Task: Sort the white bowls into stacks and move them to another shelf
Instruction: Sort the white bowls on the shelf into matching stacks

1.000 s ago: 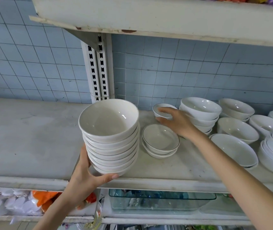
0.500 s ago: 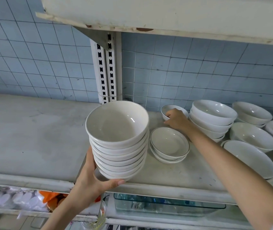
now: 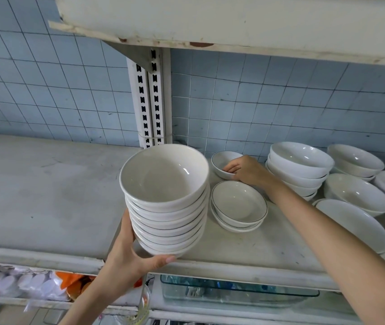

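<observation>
Left hand (image 3: 125,259) fingers cup tall white ceramic bowl stack (image 3: 165,207); right hand (image 3: 248,171) fingers grip far small dark-rimmed white bowl (image 3: 220,160).

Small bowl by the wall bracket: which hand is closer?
Right. The right hand grips the small bowl; the left hand is apart, nearer the camera, holding the bowl stack.

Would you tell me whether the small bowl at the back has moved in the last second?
Yes. The small bowl, under the right hand, has shifted left, away from the tall bowl stack and towards the slotted upright.
</observation>
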`<state>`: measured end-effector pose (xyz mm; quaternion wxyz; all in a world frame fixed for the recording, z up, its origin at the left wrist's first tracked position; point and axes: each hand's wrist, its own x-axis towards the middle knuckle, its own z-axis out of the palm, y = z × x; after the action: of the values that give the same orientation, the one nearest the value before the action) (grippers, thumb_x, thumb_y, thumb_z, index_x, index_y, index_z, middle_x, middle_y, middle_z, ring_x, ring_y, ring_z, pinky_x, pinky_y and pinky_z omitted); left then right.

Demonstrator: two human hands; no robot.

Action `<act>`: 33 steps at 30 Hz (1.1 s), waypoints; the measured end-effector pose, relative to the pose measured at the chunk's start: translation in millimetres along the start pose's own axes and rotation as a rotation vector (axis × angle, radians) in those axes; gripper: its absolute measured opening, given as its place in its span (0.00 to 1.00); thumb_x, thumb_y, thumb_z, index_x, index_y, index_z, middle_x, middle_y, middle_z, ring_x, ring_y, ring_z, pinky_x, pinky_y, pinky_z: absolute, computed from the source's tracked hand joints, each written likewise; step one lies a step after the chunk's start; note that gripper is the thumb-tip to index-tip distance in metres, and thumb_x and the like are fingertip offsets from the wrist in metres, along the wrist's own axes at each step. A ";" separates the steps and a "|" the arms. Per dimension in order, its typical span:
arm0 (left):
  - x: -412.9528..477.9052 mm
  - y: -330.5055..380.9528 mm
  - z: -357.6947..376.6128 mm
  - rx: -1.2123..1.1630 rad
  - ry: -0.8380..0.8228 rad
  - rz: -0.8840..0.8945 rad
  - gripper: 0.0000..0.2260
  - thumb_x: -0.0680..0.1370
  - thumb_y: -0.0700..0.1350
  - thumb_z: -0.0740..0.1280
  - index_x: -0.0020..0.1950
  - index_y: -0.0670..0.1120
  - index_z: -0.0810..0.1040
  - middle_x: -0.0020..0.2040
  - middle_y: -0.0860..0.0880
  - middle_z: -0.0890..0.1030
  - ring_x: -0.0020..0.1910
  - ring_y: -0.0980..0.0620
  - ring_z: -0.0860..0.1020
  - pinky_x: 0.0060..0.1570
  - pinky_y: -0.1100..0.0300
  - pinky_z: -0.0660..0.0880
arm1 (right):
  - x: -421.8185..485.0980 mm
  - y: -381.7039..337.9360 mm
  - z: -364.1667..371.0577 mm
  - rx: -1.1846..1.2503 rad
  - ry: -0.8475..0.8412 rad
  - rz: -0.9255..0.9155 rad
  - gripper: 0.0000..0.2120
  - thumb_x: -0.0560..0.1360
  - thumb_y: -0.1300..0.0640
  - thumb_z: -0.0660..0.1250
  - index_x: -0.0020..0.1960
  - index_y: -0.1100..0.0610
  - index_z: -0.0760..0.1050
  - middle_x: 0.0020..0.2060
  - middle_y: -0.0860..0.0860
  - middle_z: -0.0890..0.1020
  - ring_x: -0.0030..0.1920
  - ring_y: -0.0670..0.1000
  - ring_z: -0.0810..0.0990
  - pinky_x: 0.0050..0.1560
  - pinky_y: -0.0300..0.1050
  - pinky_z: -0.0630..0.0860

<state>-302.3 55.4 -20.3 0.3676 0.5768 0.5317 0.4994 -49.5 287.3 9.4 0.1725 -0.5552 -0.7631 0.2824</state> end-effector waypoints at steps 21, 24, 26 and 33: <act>0.9 2.0 1.0 -0.051 -0.034 0.021 0.45 0.54 0.60 0.80 0.64 0.75 0.57 0.63 0.68 0.72 0.65 0.66 0.70 0.56 0.77 0.67 | -12.2 -15.0 0.0 -0.095 0.205 -0.147 0.09 0.71 0.64 0.65 0.48 0.53 0.78 0.43 0.44 0.78 0.47 0.48 0.74 0.47 0.44 0.68; 0.3 2.1 1.4 -0.066 -0.031 0.009 0.47 0.53 0.62 0.80 0.65 0.72 0.57 0.62 0.68 0.72 0.64 0.66 0.70 0.55 0.78 0.68 | -15.4 -21.1 -0.6 -0.075 0.224 -0.178 0.09 0.72 0.63 0.65 0.46 0.50 0.77 0.44 0.44 0.79 0.47 0.49 0.76 0.52 0.50 0.73; -0.3 1.5 1.7 -0.074 -0.026 0.001 0.49 0.52 0.64 0.80 0.66 0.69 0.57 0.61 0.69 0.72 0.64 0.66 0.70 0.55 0.78 0.68 | -19.9 -26.6 -3.8 -0.035 0.260 -0.207 0.10 0.71 0.63 0.65 0.43 0.48 0.75 0.42 0.43 0.79 0.46 0.49 0.76 0.52 0.54 0.73; -1.0 -1.1 1.2 -0.060 -0.011 0.015 0.48 0.52 0.64 0.80 0.65 0.73 0.57 0.63 0.69 0.72 0.65 0.67 0.69 0.56 0.77 0.68 | -52.0 -41.9 -20.9 0.095 0.365 -0.255 0.16 0.71 0.66 0.68 0.40 0.44 0.74 0.38 0.38 0.78 0.45 0.49 0.77 0.50 0.50 0.72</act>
<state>-301.3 54.7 -21.8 0.3839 0.5723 0.5102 0.5145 -52.0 233.8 54.4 0.3679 -0.4873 -0.7691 0.1887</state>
